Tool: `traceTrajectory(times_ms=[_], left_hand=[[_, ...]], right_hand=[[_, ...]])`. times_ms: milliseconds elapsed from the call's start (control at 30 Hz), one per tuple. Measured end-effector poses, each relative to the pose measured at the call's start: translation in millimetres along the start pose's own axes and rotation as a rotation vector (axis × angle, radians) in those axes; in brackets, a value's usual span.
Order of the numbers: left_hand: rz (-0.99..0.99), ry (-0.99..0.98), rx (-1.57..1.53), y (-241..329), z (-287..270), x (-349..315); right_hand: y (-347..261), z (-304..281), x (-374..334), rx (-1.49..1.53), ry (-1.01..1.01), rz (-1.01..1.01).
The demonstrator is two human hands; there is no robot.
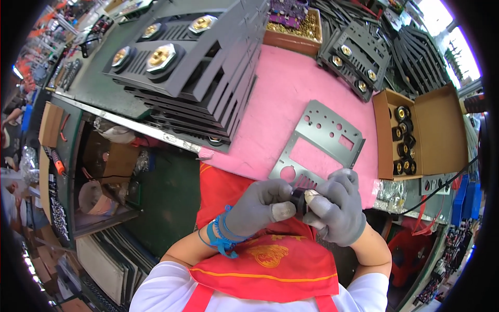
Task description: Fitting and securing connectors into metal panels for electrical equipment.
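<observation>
Both my hands wear grey gloves and meet in front of the red apron. My left hand (262, 206) pinches one side of a small black round fitting (300, 202) between thumb and fingers. On its other side, my right hand (338, 207) grips the same piece; a pale worn patch shows on one glove fingertip. Just beyond the hands, a flat grey metal panel (325, 138) with round holes, slots and a large rectangular cutout rests on the pink mat (275, 88). Its near edge is partly hidden behind my hands.
At the left rises a tall stack of dark metal panels (208, 78) bearing brass-centred fittings. An open cardboard box (384, 135) of black round fittings stands right. Farther back are another fitted panel (353, 57), a tray of small brass parts (293, 41) and piled dark strips (421, 57).
</observation>
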State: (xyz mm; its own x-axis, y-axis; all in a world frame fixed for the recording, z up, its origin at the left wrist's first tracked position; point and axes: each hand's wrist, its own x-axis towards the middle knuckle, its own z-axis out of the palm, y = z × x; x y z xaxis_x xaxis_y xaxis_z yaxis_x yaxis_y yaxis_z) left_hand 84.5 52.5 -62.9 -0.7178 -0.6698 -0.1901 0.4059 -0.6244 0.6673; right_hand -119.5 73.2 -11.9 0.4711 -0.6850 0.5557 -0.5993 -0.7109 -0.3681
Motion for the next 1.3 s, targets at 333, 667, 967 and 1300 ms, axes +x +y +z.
traceTrajectory(times_ms=[333,667,967,1300], left_hand=[[0.375,0.092,0.134,4,20,-1],[0.079,0.067,0.094,0,5,-11],[-0.059,0.034,-0.245,11,4,1],[-0.077,-0.017,-0.364,4,3,6]], right_hand=[[-13,17,7,0.012,0.204,0.102],[-9,3,7,-0.031,0.031,-0.038],[-9,-12,19,-0.402,-0.093,-0.185],[-8,-1,17,0.618,-0.157,-0.03]])
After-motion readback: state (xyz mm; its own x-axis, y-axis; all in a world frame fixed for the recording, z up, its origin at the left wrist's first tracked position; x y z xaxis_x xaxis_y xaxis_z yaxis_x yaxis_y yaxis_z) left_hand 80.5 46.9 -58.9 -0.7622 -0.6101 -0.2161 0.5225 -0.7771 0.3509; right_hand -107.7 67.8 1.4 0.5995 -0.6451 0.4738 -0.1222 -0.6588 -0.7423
